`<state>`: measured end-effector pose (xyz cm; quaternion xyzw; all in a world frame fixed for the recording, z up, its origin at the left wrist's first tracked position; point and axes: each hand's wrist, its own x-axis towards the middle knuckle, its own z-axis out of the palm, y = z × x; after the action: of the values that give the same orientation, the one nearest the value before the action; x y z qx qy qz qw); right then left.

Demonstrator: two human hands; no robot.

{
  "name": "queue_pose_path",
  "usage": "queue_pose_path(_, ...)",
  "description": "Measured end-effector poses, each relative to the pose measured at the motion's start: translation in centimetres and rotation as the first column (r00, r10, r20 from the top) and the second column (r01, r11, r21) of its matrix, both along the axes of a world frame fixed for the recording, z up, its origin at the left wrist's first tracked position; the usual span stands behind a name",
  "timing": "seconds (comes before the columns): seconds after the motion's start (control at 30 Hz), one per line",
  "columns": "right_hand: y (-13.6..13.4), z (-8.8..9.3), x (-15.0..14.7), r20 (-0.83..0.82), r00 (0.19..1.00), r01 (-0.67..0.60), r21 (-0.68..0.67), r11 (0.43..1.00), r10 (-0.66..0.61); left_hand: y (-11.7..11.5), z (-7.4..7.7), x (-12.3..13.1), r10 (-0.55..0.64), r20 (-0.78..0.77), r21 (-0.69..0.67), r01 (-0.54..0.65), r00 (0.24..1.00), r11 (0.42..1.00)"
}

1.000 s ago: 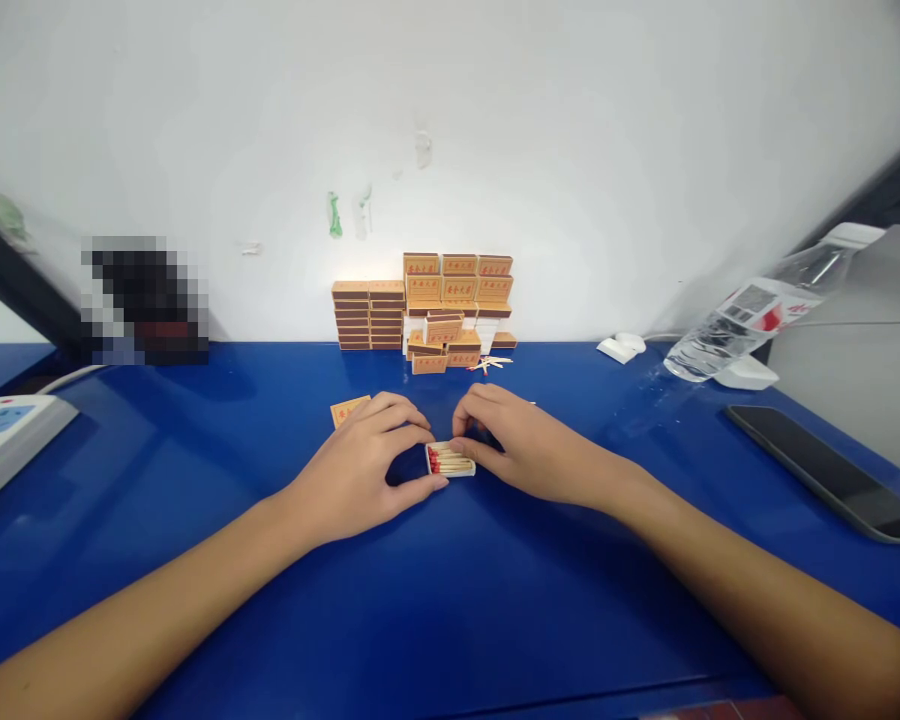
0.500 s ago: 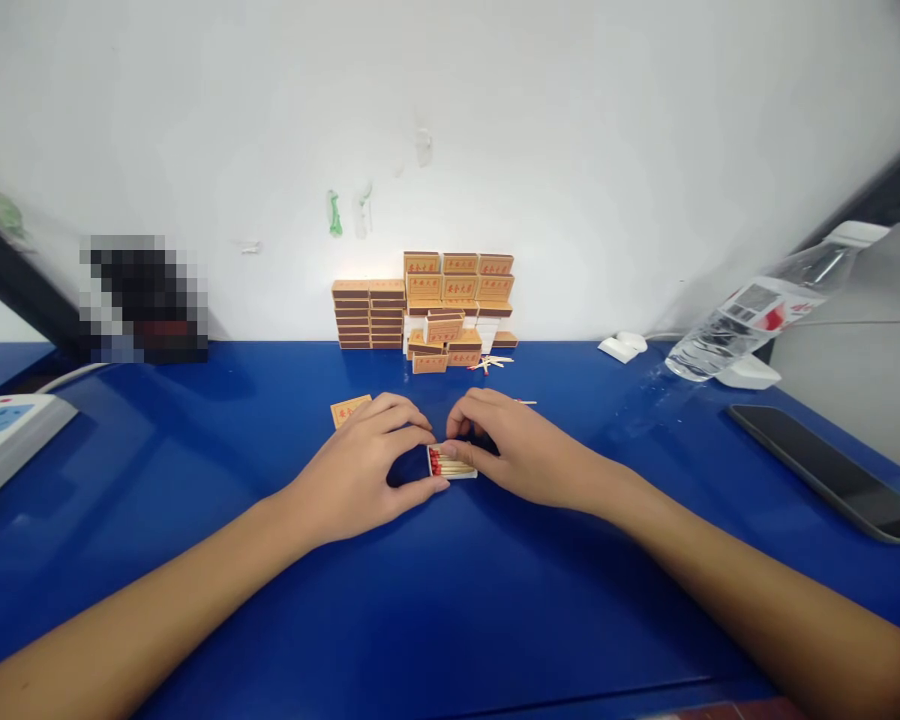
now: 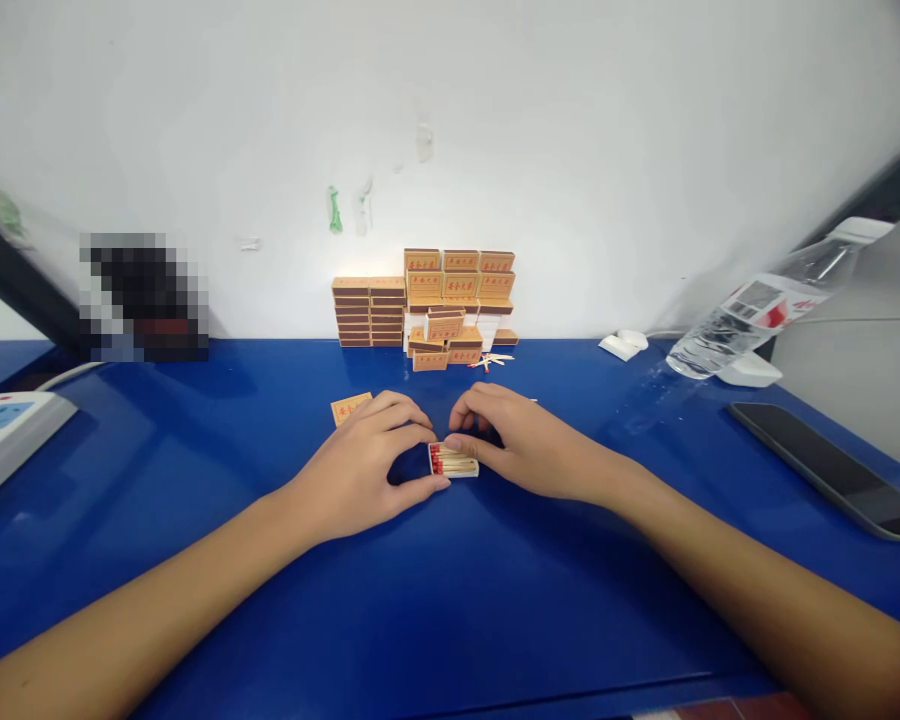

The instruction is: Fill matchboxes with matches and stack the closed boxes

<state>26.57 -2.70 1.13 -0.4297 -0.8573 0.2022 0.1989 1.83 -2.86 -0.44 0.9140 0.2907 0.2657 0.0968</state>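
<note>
A small white matchbox tray [image 3: 456, 473] filled with red-tipped matches [image 3: 450, 460] lies on the blue table. My left hand [image 3: 367, 465] grips the tray's left end between thumb and fingers. Over its upper right part is my right hand [image 3: 514, 440], fingers curled and thumb touching the matches; whether it pinches a match is too small to tell. An orange matchbox sleeve [image 3: 350, 408] lies flat behind my left hand, partly covered by it. Farther back, several loose matches [image 3: 493, 361] lie in a small pile before the stacked matchboxes [image 3: 460, 287].
Against the wall, more matchboxes [image 3: 369, 312] stand in two columns. A power strip [image 3: 22, 430] lies at the left. At the right are a tilted plastic bottle [image 3: 772, 300], a white earbud case [image 3: 624, 345] and a black phone [image 3: 832, 470]. A pixelated dark object [image 3: 146, 300] stands back left.
My right hand has shifted slightly, its thumb a little higher over the tray, and more of the matches show. My left hand keeps its place at the tray.
</note>
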Motion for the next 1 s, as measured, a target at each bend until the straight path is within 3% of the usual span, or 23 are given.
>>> queue_pose_path(0.33, 0.3, 0.4, 0.3, -0.023, 1.0, 0.016, 0.031, 0.999, -0.016, 0.0, 0.1, -0.1, 0.006, 0.012, -0.002, -0.006, 1.0, 1.0)
queue_pose_path(0.5, 2.6, 2.0, 3.7, 0.0, 0.994, 0.113, 0.112, 0.987, -0.114, 0.1, 0.1, -0.1, 0.029, 0.001, 0.022, -0.029, 1.0, 0.999)
queue_pose_path(0.6, 4.5, 2.4, 6.5, 0.087, 0.979, 0.181, 0.066, 0.981, -0.187, 0.2, 0.1, -0.1, 0.051, 0.009, 0.04, -0.052, 0.999, 0.998)
queue_pose_path(0.7, 5.6, 2.0, 8.2, 0.166, 0.969, 0.185, 0.004, 0.983, -0.183, 0.2, 0.1, -0.1, 0.063, 0.019, 0.04, -0.064, 0.998, 0.997)
queue_pose_path(0.87, 5.9, 1.0, 8.6, 0.272, 0.948, 0.188, -0.055, 0.981, -0.167, 0.2, 0.1, -0.1, 0.068, 0.017, 0.043, -0.068, 0.998, 0.997)
queue_pose_path(1.0, 5.5, 1.3, 8.6, 0.326, 0.931, 0.209, -0.098, 0.973, -0.167, 0.2, 0.1, -0.1, 0.073, 0.021, 0.035, -0.073, 0.997, 0.997)
